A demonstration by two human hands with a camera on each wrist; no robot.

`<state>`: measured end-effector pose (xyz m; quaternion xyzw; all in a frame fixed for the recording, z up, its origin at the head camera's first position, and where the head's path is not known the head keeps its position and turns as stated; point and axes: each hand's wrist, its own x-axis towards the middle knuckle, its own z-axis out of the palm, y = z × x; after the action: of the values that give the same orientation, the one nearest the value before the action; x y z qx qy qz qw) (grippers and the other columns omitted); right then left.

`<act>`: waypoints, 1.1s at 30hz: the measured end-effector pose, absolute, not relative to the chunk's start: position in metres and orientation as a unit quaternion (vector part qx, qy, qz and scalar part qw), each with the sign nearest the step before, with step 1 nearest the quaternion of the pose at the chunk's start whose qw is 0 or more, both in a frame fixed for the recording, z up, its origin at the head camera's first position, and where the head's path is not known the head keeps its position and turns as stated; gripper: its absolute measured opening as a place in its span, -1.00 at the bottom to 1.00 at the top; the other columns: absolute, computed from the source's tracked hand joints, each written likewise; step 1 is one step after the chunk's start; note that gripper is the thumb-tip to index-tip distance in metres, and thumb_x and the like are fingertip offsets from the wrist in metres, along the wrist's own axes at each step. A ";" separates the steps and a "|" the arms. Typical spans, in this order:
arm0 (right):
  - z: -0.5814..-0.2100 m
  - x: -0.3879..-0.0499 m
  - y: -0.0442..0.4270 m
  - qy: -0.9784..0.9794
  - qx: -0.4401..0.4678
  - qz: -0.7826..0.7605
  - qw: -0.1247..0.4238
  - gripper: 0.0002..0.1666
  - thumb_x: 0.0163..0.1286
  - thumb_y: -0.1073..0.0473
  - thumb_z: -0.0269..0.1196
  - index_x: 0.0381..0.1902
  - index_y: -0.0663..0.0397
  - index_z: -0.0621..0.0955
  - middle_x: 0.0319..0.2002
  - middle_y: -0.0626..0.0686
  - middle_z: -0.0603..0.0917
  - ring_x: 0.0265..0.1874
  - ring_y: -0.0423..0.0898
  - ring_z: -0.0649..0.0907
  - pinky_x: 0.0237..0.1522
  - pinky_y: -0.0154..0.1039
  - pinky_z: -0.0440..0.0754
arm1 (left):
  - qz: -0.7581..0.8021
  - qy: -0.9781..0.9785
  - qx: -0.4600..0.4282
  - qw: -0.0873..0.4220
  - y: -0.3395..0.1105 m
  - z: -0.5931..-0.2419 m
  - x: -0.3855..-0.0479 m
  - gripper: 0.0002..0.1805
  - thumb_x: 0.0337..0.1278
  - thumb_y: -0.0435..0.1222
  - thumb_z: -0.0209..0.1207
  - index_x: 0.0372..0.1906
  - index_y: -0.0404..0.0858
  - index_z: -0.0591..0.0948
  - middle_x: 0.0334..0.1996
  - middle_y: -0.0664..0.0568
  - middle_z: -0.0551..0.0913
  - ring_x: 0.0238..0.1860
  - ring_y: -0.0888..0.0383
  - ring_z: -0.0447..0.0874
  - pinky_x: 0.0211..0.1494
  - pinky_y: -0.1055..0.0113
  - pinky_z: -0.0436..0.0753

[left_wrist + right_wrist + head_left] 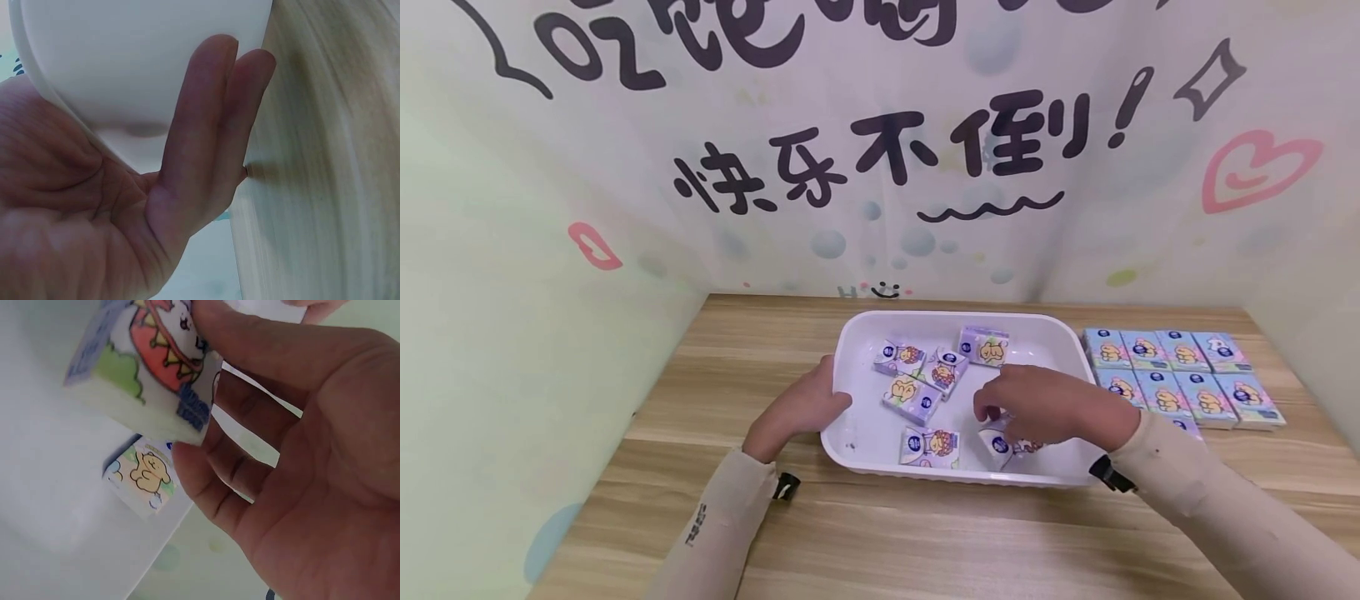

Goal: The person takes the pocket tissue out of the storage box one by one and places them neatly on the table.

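A white plastic basin [868,454] stands on the wooden table. My left hand [805,404] holds its left end, thumb over the rim; in the left wrist view two fingers [200,119] lie along the outer wall. My right hand [1045,404] is inside the basin at the front right and pinches a small tissue pack [156,356] with a cartoon print, tilted in the right wrist view. Several other tissue packs lie scattered in the basin, among them a pack at the front [930,447] and a pack at the back [984,346]. My right hand partly hides the pinched pack.
On the table [700,450], right of the basin, several tissue packs [1180,379] lie side by side in rows. My right forearm [1217,500] covers part of the front row. Behind the table hangs a printed white cloth [775,258].
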<state>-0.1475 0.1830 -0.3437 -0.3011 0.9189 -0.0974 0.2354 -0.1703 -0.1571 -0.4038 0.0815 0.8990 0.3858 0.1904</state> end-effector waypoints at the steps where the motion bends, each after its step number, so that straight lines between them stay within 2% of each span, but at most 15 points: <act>1: -0.342 -0.148 0.185 0.920 -0.297 -0.105 0.233 -0.64 0.35 0.26 0.57 0.07 -0.16 0.80 -0.10 -0.24 0.72 -0.04 -0.09 0.59 0.18 0.02 0.70 | 0.386 0.899 0.081 0.190 -0.157 -0.404 -0.171 -0.23 0.46 -0.40 0.09 0.65 -0.47 0.10 -0.04 -0.27 0.63 -0.35 0.03 0.81 -0.32 0.14 0.85; 6: -0.332 -0.150 0.196 0.916 -0.306 -0.155 0.210 -0.69 0.41 0.26 0.53 0.06 -0.11 0.79 -0.10 -0.20 0.74 -0.10 -0.11 0.64 0.10 -0.02 0.73 | 0.390 0.897 0.083 0.191 -0.157 -0.403 -0.171 -0.23 0.46 -0.40 0.09 0.65 -0.46 0.11 -0.04 -0.27 0.63 -0.34 0.03 0.81 -0.31 0.13 0.85; 15: -0.329 -0.153 0.219 0.915 -0.290 -0.207 0.190 -0.60 0.46 0.23 0.51 0.21 -0.05 0.72 -0.11 -0.16 0.74 -0.22 -0.20 0.70 -0.14 -0.17 0.77 | 0.396 0.894 0.083 0.192 -0.157 -0.402 -0.170 -0.24 0.46 -0.41 0.09 0.64 -0.46 0.12 -0.05 -0.26 0.63 -0.35 0.02 0.81 -0.31 0.13 0.85; 22: -0.328 -0.152 0.234 0.921 -0.261 -0.231 0.174 -0.47 0.47 0.11 0.52 0.31 0.07 0.66 -0.07 -0.07 0.77 -0.16 -0.13 0.76 -0.16 -0.10 0.83 | 0.400 0.892 0.086 0.193 -0.157 -0.403 -0.170 -0.22 0.45 -0.42 0.09 0.66 -0.45 0.09 -0.02 -0.27 0.62 -0.34 0.03 0.81 -0.30 0.12 0.85; 33: -0.329 -0.149 0.253 0.922 -0.249 -0.250 0.156 -0.45 0.44 0.11 0.52 0.28 0.19 0.66 -0.11 -0.09 0.78 -0.17 -0.10 0.77 -0.22 -0.20 0.82 | 0.405 0.890 0.086 0.192 -0.157 -0.406 -0.171 -0.21 0.46 -0.42 0.07 0.68 -0.44 0.08 0.01 -0.28 0.63 -0.34 0.03 0.82 -0.29 0.14 0.86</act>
<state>-0.1488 0.2534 -0.3290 -0.2489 0.9225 -0.2505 0.1560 -0.1711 -0.1570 -0.4059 0.0855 0.8898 0.4051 0.1917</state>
